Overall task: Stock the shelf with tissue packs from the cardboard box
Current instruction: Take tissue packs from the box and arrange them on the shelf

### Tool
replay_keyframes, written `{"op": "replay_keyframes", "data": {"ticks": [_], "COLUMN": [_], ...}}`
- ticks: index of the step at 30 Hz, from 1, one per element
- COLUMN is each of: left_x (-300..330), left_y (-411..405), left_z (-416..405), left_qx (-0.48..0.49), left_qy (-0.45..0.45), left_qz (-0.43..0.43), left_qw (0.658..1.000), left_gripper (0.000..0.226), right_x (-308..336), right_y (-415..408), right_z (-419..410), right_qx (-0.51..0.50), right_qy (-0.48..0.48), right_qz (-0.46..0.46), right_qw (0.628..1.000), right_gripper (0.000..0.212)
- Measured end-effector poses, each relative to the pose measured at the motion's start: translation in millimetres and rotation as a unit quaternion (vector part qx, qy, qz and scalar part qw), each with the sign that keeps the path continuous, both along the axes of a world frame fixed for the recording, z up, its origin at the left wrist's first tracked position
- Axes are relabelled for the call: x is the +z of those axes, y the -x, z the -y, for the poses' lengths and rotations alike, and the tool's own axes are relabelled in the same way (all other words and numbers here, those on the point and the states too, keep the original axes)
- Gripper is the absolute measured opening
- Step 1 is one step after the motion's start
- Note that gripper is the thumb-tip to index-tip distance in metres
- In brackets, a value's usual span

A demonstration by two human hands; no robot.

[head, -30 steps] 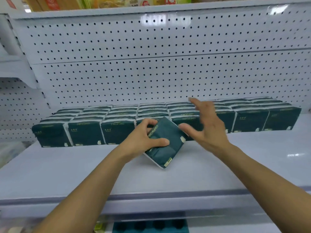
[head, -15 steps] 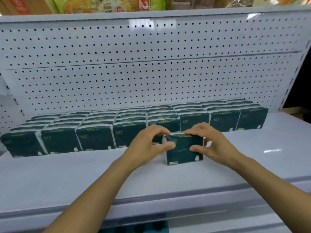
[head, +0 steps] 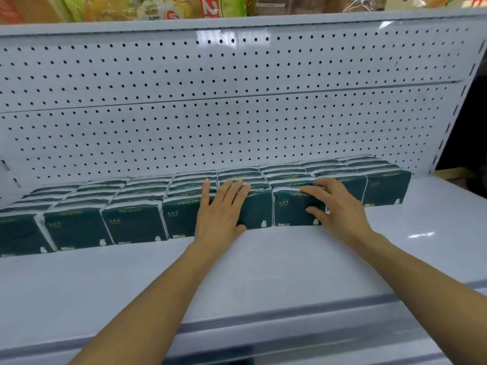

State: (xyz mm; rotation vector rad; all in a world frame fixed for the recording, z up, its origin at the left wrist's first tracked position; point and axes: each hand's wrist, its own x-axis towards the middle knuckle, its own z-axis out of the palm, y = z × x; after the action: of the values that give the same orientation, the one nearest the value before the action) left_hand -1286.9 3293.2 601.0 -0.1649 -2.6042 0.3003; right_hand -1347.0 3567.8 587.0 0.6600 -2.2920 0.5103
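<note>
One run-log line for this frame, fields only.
left hand: flat against front-row packs | right hand: fingers over a pack in that row | shelf: row upright

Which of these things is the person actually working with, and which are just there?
Part of the job: green tissue packs, white shelf, left hand, right hand, both resting on the front row.

Just there: pegboard back panel, snack packets on the shelf above.
</note>
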Motion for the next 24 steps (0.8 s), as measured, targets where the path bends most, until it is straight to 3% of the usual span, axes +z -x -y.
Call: {"op": "replay_keyframes", "data": {"ticks": [9, 17, 24], "left_x": [3, 10, -1], "left_y": [0, -9, -68], "left_z": [-1, -12, -10], "left_qx": [0.002, 0.024, -0.001], "left_qy": [0.003, -0.044, -0.082], "left_qz": [0.011, 0.014, -0.104], "left_qw": [1.000, 0.999, 0.991], "left_gripper": [0.084, 0.083, 0.081], "right_x": [1, 10, 19], "right_y": [14, -1, -63], "right_z": [7, 19, 47], "right_qx": [-0.036, -0.102, -0.029], "right_qy": [-0.064, -0.082, -0.043], "right_qz": [-0.060, -0.050, -0.086], "right_qw": [0.995, 0.990, 0.995], "right_gripper": [0.048, 0.052, 0.053]}}
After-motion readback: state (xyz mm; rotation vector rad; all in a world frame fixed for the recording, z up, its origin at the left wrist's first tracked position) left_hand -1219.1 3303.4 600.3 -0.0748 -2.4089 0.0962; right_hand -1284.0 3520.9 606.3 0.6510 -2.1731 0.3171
